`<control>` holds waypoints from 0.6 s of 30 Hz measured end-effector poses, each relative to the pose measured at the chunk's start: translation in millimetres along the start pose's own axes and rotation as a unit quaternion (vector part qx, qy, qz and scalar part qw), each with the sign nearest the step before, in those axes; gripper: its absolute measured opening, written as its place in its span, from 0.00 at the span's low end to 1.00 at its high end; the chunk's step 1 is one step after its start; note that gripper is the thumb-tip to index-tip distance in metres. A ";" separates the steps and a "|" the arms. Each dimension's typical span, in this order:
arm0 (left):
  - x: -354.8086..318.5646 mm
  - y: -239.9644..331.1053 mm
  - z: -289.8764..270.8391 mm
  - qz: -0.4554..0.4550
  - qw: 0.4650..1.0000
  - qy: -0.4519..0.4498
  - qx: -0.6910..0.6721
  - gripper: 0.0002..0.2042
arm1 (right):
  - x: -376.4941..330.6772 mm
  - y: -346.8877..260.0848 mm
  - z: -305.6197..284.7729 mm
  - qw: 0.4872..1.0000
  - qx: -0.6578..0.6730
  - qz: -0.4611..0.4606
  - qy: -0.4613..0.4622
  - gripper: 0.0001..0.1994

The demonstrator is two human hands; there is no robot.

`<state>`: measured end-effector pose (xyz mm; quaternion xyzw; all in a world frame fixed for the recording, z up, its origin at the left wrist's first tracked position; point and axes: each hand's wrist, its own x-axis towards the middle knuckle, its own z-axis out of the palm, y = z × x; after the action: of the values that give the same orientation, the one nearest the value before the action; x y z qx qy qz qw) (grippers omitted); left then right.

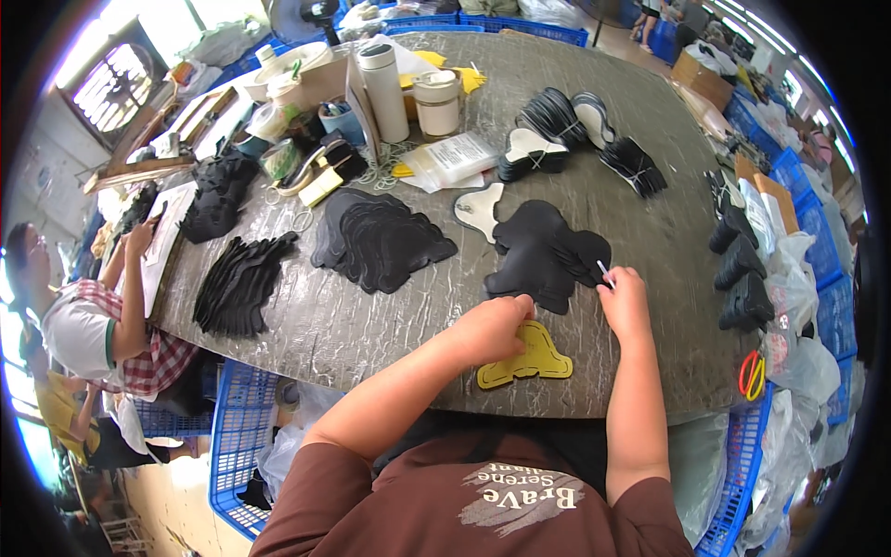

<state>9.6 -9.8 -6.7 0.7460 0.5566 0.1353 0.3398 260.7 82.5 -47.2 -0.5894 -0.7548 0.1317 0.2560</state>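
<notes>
My right hand (624, 295) is closed round a thin white pen-like stick (605, 271), its tip by the right edge of the black cut pieces (538, 243). These lie overlapped, with a smaller fanned stack at their right. My left hand (501, 327) has its fingers curled in at the front edge of the black pieces, over the top of a yellow template (527, 364) with a dark line along its border. What those fingers grip is hidden. A white shaped piece (480, 212) with a dark edge lies just behind the black pieces.
Fanned black pieces (376, 243) and a row of black strips (243, 283) lie to the left. Tied black bundles (633, 167) stand farther back. A white bottle (382, 93) and lidded cup (436, 104) stand behind. Orange-yellow scissors (752, 375) lie at the right edge. A co-worker (102, 325) sits left.
</notes>
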 end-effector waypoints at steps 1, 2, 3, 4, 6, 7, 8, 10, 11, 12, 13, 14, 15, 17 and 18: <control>-3.2 -2.2 -4.7 -0.012 0.994 -0.003 -0.104 0.23 | -0.4 4.9 -1.5 1.000 0.016 -0.008 0.020 0.09; -10.3 -10.6 -12.9 -0.017 0.987 0.034 -0.153 0.22 | -1.6 6.2 -1.8 0.999 0.031 -0.014 0.040 0.07; -12.4 -29.6 -16.0 0.024 0.984 0.113 -0.135 0.20 | -4.5 5.1 -3.0 0.999 0.033 -0.015 0.041 0.07; -15.8 -32.7 -35.4 -0.023 0.983 0.142 -0.114 0.19 | -8.9 6.7 -7.2 0.996 0.037 -0.011 0.076 0.05; -22.2 -62.1 -67.1 -0.037 0.965 0.249 -0.080 0.16 | -18.6 3.2 -14.7 0.992 0.072 0.016 0.101 0.03; -27.3 -75.8 -84.3 -0.063 0.953 0.289 -0.065 0.15 | -25.8 -4.1 -17.8 0.992 0.075 0.013 0.099 0.03; -29.4 -99.0 -96.7 -0.083 0.938 0.331 -0.060 0.13 | -35.2 -14.5 -19.7 0.990 0.080 -0.027 0.112 0.02; -31.7 -119.0 -117.1 -0.113 0.904 0.409 -0.045 0.09 | -58.0 -34.1 -18.9 0.983 0.076 -0.122 0.117 0.03; -32.2 -125.8 -122.7 -0.074 0.883 0.463 -0.034 0.08 | -69.6 -45.8 -17.3 0.975 0.068 -0.179 0.112 0.04; -35.4 -131.2 -125.4 -0.089 0.870 0.477 -0.084 0.08 | -81.4 -56.5 -14.8 0.974 0.065 -0.200 0.086 0.04; -39.1 -128.0 -126.6 -0.105 0.857 0.487 -0.134 0.08 | -93.4 -65.0 -9.6 0.972 0.063 -0.218 0.058 0.04; -37.9 -117.2 -121.9 -0.095 0.828 0.487 -0.261 0.08 | -104.0 -71.4 -6.6 0.970 0.063 -0.234 0.023 0.05; -36.4 -109.0 -112.5 -0.096 0.830 0.483 -0.262 0.08 | -113.4 -76.5 -3.8 0.966 0.063 -0.251 -0.011 0.06; -34.0 -89.3 -88.7 -0.090 0.854 0.413 -0.303 0.08 | -129.4 -81.8 1.2 0.963 0.067 -0.256 -0.057 0.06; -31.0 -74.6 -74.2 -0.079 0.892 0.366 -0.252 0.07 | -134.3 -80.4 3.9 0.963 0.078 -0.252 -0.060 0.06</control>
<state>-99.2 -0.8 4.0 0.4863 0.6458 0.5074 0.2981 215.9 -67.4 -41.2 -0.3494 -0.8802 0.1563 0.2806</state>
